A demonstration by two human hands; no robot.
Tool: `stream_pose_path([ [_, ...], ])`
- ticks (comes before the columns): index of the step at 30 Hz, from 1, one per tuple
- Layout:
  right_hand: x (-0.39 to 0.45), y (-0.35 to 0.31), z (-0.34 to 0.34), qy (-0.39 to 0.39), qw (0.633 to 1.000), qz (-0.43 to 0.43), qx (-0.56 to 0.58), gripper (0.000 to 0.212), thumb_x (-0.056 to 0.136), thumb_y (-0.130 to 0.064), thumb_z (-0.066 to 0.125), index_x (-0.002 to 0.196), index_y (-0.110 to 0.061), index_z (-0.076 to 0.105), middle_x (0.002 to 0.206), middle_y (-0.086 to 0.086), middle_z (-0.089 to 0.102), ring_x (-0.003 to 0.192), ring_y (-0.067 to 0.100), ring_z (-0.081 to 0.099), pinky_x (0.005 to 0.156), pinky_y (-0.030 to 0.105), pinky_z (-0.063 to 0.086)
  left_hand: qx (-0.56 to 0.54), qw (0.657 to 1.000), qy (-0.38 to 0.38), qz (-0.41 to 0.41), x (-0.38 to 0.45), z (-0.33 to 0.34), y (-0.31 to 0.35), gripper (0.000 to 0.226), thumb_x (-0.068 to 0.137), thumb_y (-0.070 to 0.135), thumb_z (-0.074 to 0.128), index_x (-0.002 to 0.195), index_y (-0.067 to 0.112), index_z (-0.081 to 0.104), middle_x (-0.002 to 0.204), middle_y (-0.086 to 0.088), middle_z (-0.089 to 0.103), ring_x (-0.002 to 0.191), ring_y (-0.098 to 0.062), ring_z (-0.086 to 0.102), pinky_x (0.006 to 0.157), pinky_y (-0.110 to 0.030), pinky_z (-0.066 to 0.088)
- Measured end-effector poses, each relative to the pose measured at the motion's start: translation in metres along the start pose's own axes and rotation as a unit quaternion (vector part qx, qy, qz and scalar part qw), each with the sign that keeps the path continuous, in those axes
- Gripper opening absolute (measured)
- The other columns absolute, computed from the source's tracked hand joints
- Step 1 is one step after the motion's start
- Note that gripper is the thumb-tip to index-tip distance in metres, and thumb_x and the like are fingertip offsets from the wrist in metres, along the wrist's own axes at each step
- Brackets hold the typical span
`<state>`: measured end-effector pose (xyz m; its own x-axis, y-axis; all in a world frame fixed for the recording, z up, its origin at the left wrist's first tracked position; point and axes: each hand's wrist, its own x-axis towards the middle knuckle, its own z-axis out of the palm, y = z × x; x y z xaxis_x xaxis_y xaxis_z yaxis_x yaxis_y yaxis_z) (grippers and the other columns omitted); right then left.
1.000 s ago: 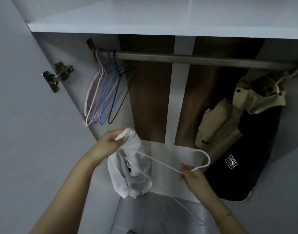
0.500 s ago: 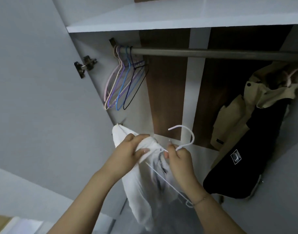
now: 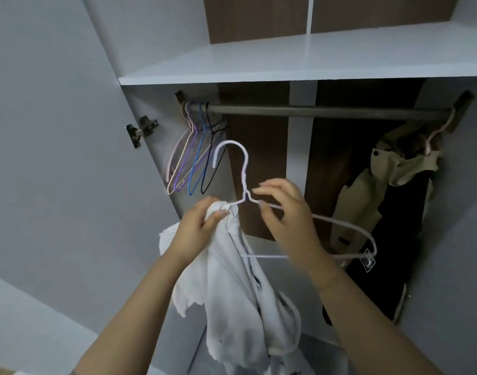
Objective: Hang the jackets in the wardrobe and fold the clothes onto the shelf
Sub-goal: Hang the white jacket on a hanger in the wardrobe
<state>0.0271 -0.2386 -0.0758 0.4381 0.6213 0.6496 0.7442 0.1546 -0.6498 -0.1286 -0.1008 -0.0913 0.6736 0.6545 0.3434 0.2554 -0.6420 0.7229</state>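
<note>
Wardrobe (image 3: 177, 36) open w/ white shelf (image 3: 313, 60) across top and dark rail (image 3: 326, 111) under it, running left-right. Far right on the rail hangs a beige/black jacket (image 3: 380, 212), already done. Far left, a bunch of spare hangers (image 3: 194, 158), pink, purple, blue, black. Near centre, a white garment (image 3: 232, 280) droops long-axis vertical, bunched at its top in the left hand (image 3: 196, 231), fingers curled tight on the cloth. Just right of it the right hand (image 3: 286, 212) pinches the white hanger (image 3: 259, 209) by its right shoulder wire, near the neck. Hook points up, hanger bar roughly level; left shoulder of the hanger runs into the bunched cloth, right shoulder bare. Key relation: rail sits above and beyond the hook, so next is prob. to get the garment's other side over the bare arm, then lift; right hand is nearer the hook. Vs 0.5 s ago: hook is higher and upright, hands slightly further apart, more of the wire exposed on the right, view tilted up.
</note>
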Motion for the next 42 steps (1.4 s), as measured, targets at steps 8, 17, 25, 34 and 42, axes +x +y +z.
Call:
stream_pose_path([
  [8, -0.116, 0.062, 0.030, -0.059, 0.985, 0.160, 0.031, 0.027, 0.090, -0.003, 0.061, 0.115, -0.011, 0.067, 0.117, -0.007, 0.055, 0.114, 0.014, 0.054, 0.101, 0.027, 0.045, -0.232, 0.970, 0.067, -0.024, 0.010, -0.042, 0.022, 0.012, 0.094, 0.036, 0.055, 0.094, 0.033, 0.067, 0.090, 0.009, 0.064, 0.083, -0.006, 0.058, 0.075, -0.019, 0.046],
  [17, -0.075, 0.095, 0.076, -0.178, 0.915, 0.328, 0.152, 0.040, 0.095, -0.023, 0.065, 0.081, 0.014, 0.060, 0.069, 0.006, 0.050, 0.067, 0.012, 0.046, 0.061, 0.026, 0.035, -0.251, 0.962, 0.094, -0.057, -0.004, -0.092, 0.021, 0.022, 0.095, 0.042, 0.058, 0.106, 0.024, 0.066, 0.096, -0.002, 0.069, 0.088, -0.017, 0.064, 0.080, -0.034, 0.051],
  [25, 0.032, 0.088, -0.015, -0.123, 0.938, 0.253, 0.201, 0.037, 0.092, -0.031, 0.069, 0.058, -0.016, 0.062, 0.055, -0.006, 0.054, 0.053, 0.003, 0.049, 0.055, 0.020, 0.041, -0.192, 0.973, 0.098, -0.078, -0.050, -0.144, -0.013, 0.025, 0.085, 0.037, 0.063, 0.107, 0.030, 0.072, 0.099, 0.008, 0.075, 0.087, -0.005, 0.069, 0.073, -0.017, 0.056],
  [34, 0.100, 0.060, -0.053, -0.202, 0.947, 0.233, 0.090, 0.060, 0.073, -0.070, 0.068, 0.047, -0.023, 0.042, 0.048, -0.001, 0.042, 0.043, 0.008, 0.046, 0.052, 0.014, 0.044, -0.064, 0.996, -0.037, -0.057, -0.044, -0.135, 0.017, 0.027, 0.079, 0.025, 0.068, 0.099, 0.040, 0.075, 0.095, 0.018, 0.075, 0.085, 0.011, 0.065, 0.075, -0.006, 0.049],
  [42, 0.110, 0.034, -0.058, -0.220, 0.946, 0.235, 0.031, 0.062, 0.081, -0.067, 0.062, 0.052, -0.021, 0.031, 0.057, 0.005, 0.029, 0.052, 0.017, 0.029, 0.060, 0.029, 0.030, -0.020, 0.998, -0.033, -0.057, -0.042, -0.109, 0.027, 0.018, 0.084, 0.019, 0.069, 0.101, 0.023, 0.076, 0.097, 0.011, 0.076, 0.087, 0.006, 0.064, 0.082, -0.019, 0.049],
])
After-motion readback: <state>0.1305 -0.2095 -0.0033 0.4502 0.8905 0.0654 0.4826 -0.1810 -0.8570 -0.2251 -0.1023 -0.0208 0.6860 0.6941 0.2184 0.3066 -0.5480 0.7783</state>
